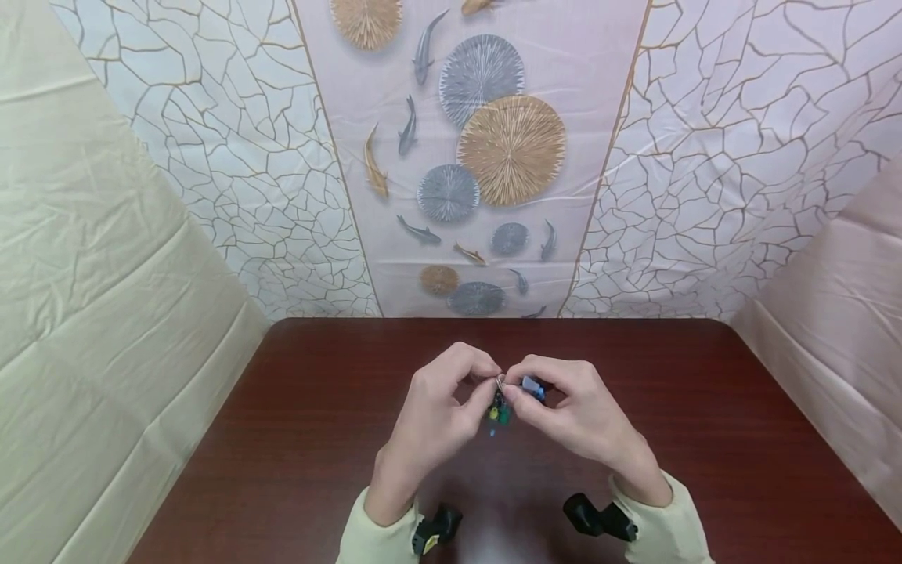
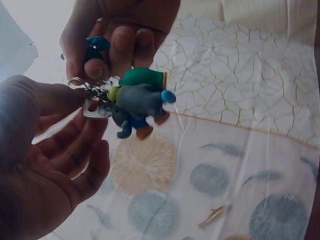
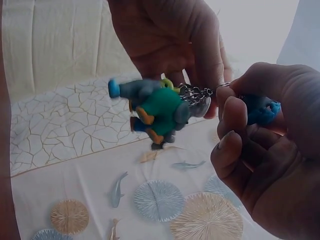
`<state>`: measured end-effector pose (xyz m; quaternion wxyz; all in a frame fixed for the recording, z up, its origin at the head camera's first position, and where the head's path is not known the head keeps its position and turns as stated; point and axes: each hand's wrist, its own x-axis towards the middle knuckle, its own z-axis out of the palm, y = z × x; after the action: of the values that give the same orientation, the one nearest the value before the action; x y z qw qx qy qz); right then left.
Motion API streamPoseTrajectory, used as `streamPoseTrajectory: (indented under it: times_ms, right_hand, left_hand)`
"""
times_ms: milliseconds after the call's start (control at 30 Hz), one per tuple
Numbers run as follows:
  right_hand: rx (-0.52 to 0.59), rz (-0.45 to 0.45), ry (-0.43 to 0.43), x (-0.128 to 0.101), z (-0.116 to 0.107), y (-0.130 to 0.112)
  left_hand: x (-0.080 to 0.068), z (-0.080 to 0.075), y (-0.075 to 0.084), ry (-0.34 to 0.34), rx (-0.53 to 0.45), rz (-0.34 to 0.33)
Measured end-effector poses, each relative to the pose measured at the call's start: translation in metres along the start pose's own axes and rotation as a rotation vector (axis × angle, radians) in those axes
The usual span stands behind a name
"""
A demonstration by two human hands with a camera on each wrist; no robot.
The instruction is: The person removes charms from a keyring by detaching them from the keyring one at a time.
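My left hand [image 1: 444, 403] and right hand [image 1: 578, 403] meet above the table, fingertips close together at a small metal key ring [image 1: 499, 381]. The left thumb and fingers pinch the ring from one side, the right thumb and index finger from the other. Several rubbery figure charms [image 2: 142, 100], grey, green and blue with orange feet, hang from the ring on short metal chains [image 3: 196, 93]. A separate blue figure [image 3: 262, 111] sits within the right hand's fingers, partly hidden by them. A squarish clear or metal piece [image 2: 97, 109] shows beside the left fingers in the left wrist view.
The dark red-brown table [image 1: 317, 470] lies under both hands. Behind it hangs a patterned cloth [image 1: 451, 235] with fish and round motifs, with plain cream cloth [image 1: 106, 313] at the sides. Black wrist cameras [image 1: 599, 518] are strapped at both cuffs.
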<state>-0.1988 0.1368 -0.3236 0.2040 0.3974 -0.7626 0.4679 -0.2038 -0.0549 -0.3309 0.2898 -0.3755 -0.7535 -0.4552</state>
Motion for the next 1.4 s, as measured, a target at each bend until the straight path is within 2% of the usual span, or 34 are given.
streamPoseTrajectory:
  times_ms: [67,133,233,500,567,667,733,800,900,1033,1133,1233,1400]
  right_hand:
    - [0.005,0.001,-0.001,-0.0004,-0.0006,-0.0004]
    - [0.013,0.006,-0.006,-0.0007,-0.0011,-0.0006]
    - [0.026,0.011,-0.017,-0.0007,-0.0012,-0.0010]
    - [0.035,0.015,-0.028,-0.0002,0.0011,-0.0004]
    - [0.024,0.022,-0.030,-0.0001,0.0016,0.0002]
    - [0.011,0.029,-0.030,-0.0001,0.0022,0.0010]
    - [0.007,0.033,-0.028,-0.0001,0.0024,0.0014]
    - [0.004,0.030,-0.024,-0.0002,0.0024,0.0015]
    - [0.002,0.020,-0.013,-0.0001,0.0024,0.0012]
    - [0.012,-0.024,0.007,0.0003,0.0020,0.0002]
    - [0.028,-0.053,0.013,0.0003,0.0017,-0.0011]
    - [0.044,-0.056,0.007,0.0002,0.0014,-0.0016]
    - [0.050,-0.028,-0.009,0.0000,0.0008,-0.0007]
  left_hand:
    - [0.0000,-0.0001,0.0010,0.021,0.032,0.043]
    - [-0.0004,-0.0001,0.0027,0.030,0.052,0.038]
    - [-0.0013,0.0003,0.0049,0.033,0.040,-0.027]
    - [-0.0021,0.0016,0.0092,0.058,-0.063,-0.281]
    - [-0.0021,0.0016,0.0102,0.058,-0.073,-0.323]
    - [-0.0022,0.0017,0.0098,0.048,-0.071,-0.342]
    - [-0.0022,0.0012,0.0089,0.028,-0.058,-0.327]
    - [-0.0020,0.0003,0.0075,0.002,-0.030,-0.282]
    - [-0.0016,-0.0018,0.0048,-0.017,0.003,-0.173]
    - [-0.0010,-0.0037,0.0011,0.004,0.006,-0.008]
    - [0.0000,-0.0039,0.0007,0.028,0.007,0.070]
    - [0.0008,-0.0027,0.0010,0.059,0.016,0.093]
    - [-0.0004,-0.0008,0.0014,0.086,0.008,0.036]
